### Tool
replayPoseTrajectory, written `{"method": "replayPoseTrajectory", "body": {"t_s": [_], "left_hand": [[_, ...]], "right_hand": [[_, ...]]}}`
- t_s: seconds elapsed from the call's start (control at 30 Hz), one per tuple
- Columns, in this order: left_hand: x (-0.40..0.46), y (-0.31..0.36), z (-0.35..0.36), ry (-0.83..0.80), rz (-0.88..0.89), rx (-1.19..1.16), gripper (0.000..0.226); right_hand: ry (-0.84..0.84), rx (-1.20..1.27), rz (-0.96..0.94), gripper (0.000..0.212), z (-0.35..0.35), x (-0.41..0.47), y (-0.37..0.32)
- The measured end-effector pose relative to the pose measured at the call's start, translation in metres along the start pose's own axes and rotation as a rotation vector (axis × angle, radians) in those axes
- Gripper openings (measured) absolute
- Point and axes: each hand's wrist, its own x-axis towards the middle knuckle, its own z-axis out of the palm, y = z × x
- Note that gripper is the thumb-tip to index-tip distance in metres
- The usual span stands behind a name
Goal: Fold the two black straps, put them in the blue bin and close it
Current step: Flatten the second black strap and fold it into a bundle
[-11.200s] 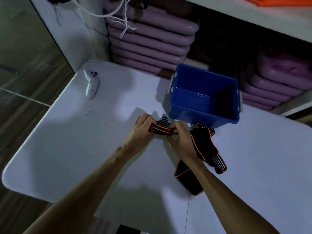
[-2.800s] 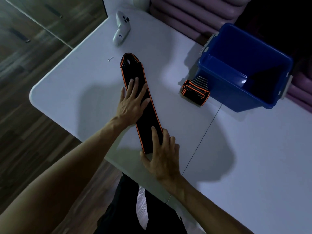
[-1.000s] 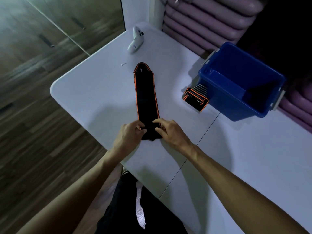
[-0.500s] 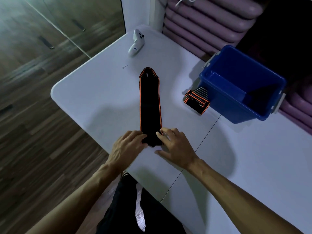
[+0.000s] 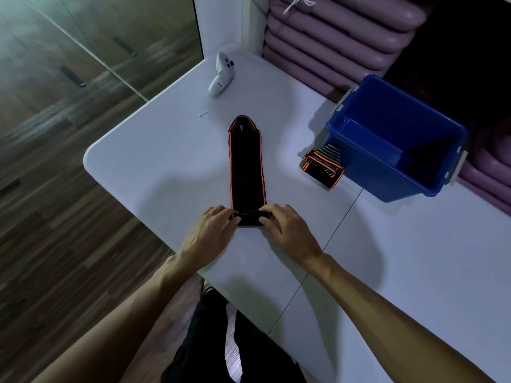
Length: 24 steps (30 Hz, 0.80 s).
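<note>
A person stands at the rounded corner of a white worktop [image 5: 154, 161], wood floor [image 5: 55, 217] falling away to the left and bare surface stretching out on the right beyond a seam in the top. A long black strap [image 5: 247, 167] with orange edging lies flat, running away from the person toward the far corner. Its near end is turned over into a small roll, and both hands meet there: the left hand [image 5: 210, 230] on the roll's left side, the right hand [image 5: 286, 228] on its right, fingers of each curled onto the rolled fabric and gripping it, thumbs tucked underneath where they cannot be made out. The rest of the strap lies free ahead of the fingertips. A second strap [image 5: 322, 167], already folded into a compact striped bundle, rests on the worktop touching the near left wall of the blue bin [image 5: 367, 172]. The bin stands open with no lid on it; its inside is in shadow, and nothing can be made out in it. A white controller [image 5: 221, 76] and a small screw [image 5: 203, 114] lie near the far corner, well apart from the hands. Stacked purple cushions [image 5: 331, 40] fill the shelving behind.
</note>
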Motion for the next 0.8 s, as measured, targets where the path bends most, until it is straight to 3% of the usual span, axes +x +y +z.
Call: {"method": "replayPoseTrajectory", "body": {"t_s": [0.17, 0.4, 0.57, 0.73, 0.8], "left_hand": [[0.018, 0.002, 0.005, 0.081, -0.154, -0.069, 0.025], [0.033, 0.004, 0.008, 0.102, -0.345, -0.086, 0.023], [0.025, 0.006, 0.010, 0.214, -0.123, -0.087, 0.010], [0.015, -0.012, 0.006, 0.169, 0.113, 0.026, 0.025], [0.011, -0.017, 0.002, 0.086, 0.184, 0.069, 0.038]], "right_hand": [[0.059, 0.068, 0.145, 0.020, 0.012, 0.017, -0.002], [0.073, 0.063, 0.212, 0.024, 0.013, 0.035, 0.007], [0.126, 0.014, 0.109, 0.016, 0.016, 0.029, 0.000], [-0.048, -0.313, -0.049, 0.060, 0.008, 0.013, 0.013], [-0.052, -0.384, -0.085, 0.061, 0.009, 0.013, 0.013]]}}
